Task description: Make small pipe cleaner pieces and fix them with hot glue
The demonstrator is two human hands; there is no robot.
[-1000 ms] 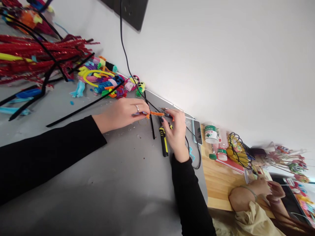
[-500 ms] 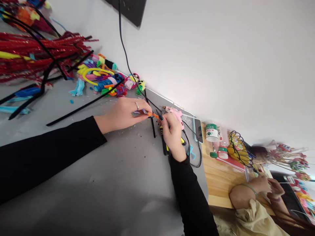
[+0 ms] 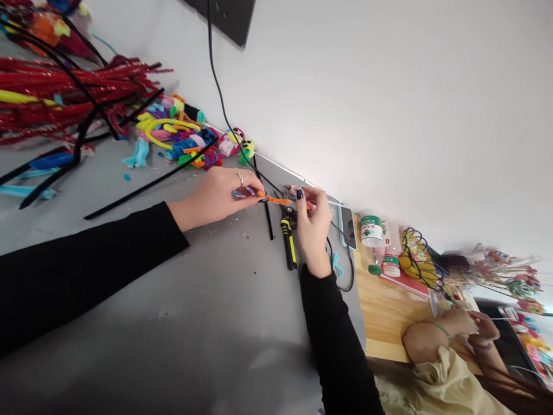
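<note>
My left hand (image 3: 224, 193), a ring on one finger, pinches an orange pipe cleaner (image 3: 279, 200) that sticks out to the right. A small purple piece (image 3: 242, 192) shows between the same fingers. Closed at thumb and forefinger, my right hand (image 3: 314, 227) has a bit of orange pipe cleaner in its grip; whether this is the same strip I cannot tell. Beneath and between the hands lie pliers (image 3: 288, 245) with black and yellow handles. A glue gun (image 3: 294, 191) rests behind my right hand, its body mostly covered by it.
Red tinsel stems (image 3: 78, 101) and a heap of coloured pipe cleaner pieces (image 3: 190, 135) lie at the left. A black cord (image 3: 220, 98) hangs along the wall. Rightward are a phone (image 3: 347, 226), bottles (image 3: 372, 233), a yellow basket (image 3: 417, 262) and another person's hands (image 3: 464, 323).
My right hand has shifted right and slightly up, away from my left hand. More of the orange pipe cleaner and the pliers now shows. My left hand stays nearly in place.
</note>
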